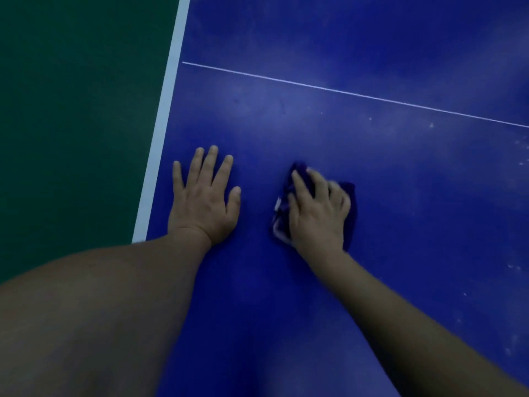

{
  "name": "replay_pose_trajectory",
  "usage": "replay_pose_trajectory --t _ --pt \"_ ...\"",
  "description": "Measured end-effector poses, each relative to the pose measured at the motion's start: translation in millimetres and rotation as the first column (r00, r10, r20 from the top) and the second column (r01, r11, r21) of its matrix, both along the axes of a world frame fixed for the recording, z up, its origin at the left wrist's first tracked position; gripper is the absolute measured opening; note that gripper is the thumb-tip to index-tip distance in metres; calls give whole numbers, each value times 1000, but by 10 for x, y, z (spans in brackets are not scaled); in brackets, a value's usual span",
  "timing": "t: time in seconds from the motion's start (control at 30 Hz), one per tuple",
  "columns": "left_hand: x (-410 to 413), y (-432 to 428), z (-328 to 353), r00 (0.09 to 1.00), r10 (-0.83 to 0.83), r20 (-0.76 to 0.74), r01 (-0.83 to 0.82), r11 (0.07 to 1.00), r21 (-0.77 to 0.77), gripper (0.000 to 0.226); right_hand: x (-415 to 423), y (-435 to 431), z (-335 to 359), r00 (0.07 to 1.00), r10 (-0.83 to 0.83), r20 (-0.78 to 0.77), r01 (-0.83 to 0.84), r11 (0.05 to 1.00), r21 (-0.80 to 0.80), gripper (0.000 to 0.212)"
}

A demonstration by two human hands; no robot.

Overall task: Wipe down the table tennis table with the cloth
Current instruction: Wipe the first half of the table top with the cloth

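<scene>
The left hand (203, 196) lies flat mid-frame, fingers straight, likely to lean on the table (372, 167); the right hand (317, 207) curls its fingers round the cloth (348, 200) to rub.

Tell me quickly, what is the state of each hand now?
Left hand: open, flat on the table.
Right hand: holds the cloth, fingers curled on it, blurred.

Head view — facing steeply down, close over the table (400, 181)
</scene>
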State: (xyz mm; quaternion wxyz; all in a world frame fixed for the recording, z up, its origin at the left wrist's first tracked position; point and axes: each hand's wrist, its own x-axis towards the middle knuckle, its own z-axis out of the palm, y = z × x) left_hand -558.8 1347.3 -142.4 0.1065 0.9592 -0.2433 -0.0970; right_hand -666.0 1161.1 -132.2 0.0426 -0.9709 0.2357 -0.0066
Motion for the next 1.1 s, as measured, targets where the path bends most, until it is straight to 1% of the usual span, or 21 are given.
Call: replay_pose_trajectory --t 0.1,0.17,0.2,0.23,0.27,0.33,0.4,0.43,0.47,0.5,0.53,0.6,0.67,0.7,0.77,0.83,0.9,0.97,1.0,1.03,1.1 --pt "11 -24 -6 1000 -8 -5 8 1000 12 66 -239 400 -44 974 226 0 -226 974 8 48" --pt "12 -33 9 1000 -10 -6 10 1000 23 67 -16 395 -41 928 371 -21 -371 928 24 49" --pt "18 -36 16 1000 -11 -6 11 1000 25 67 190 303 -24 915 404 -23 -403 915 21 51" --pt "19 -38 25 1000 -11 -6 11 1000 26 68 399 196 -2 916 399 -32 -399 917 11 53" --pt "16 -37 33 1000 -11 -8 11 1000 29 68 594 77 18 934 355 -47 -355 935 7 54" --pt "9 -37 44 1000 -7 -16 7 999 36 68 912 -204 41 982 173 -80 -173 985 7 52" --pt "13 -38 37 1000 -11 -22 11 999 36 67 993 -381 40 997 -9 -75 13 999 42 50" --pt "13 -35 31 1000 -14 -23 15 999 33 67 918 -373 45 995 -68 -71 72 996 56 49" --pt "12 -31 26 1000 -15 -21 16 999 30 66 784 -306 42 994 -88 -64 92 994 52 49" --pt "18 -33 19 1000 -15 -19 16 999 27 66 623 -186 27 997 -72 -42 73 997 33 49" --pt "21 -37 17 1000 -17 -17 17 999 29 66 462 -31 25 999 -19 -26 19 1000 12 49" --pt "27 -37 29 1000 -20 -12 21 999 44 66 327 236 21 989 148 -30 -147 989 17 50" --pt "25 -34 35 1000 -22 -9 23 999 48 66 586 256 14 965 258 -35 -257 965 48 50" --pt "23 -33 35 1000 -22 -4 22 999 47 66 824 181 20 963 266 -34 -264 963 49 51" --pt "25 -24 21 1000 -22 8 22 998 51 66 1333 -78 18 980 191 -50 -190 981 27 51" --pt "16 -17 12 1000 -26 12 25 998 54 65 1686 -474 31 998 7 -59 -4 999 37 49" --pt "14 -17 3 1000 -28 7 28 998 58 65 1683 -745 46 985 -169 -37 172 981 95 49" --pt "17 -23 2 1000 -31 -2 32 997 64 66 1386 -683 36 964 -263 -29 265 960 96 50" --pt "24 -30 5 999 -32 -2 32 997 66 66 1207 -536 18 961 -275 -21 275 958 78 50" --pt "26 -37 9 999 -34 -2 34 997 70 66 1060 -345 11 967 -252 -26 253 965 68 50" --pt "18 -45 23 999 -38 -12 38 996 82 66 987 -51 23 990 -129 -52 133 987 95 50"
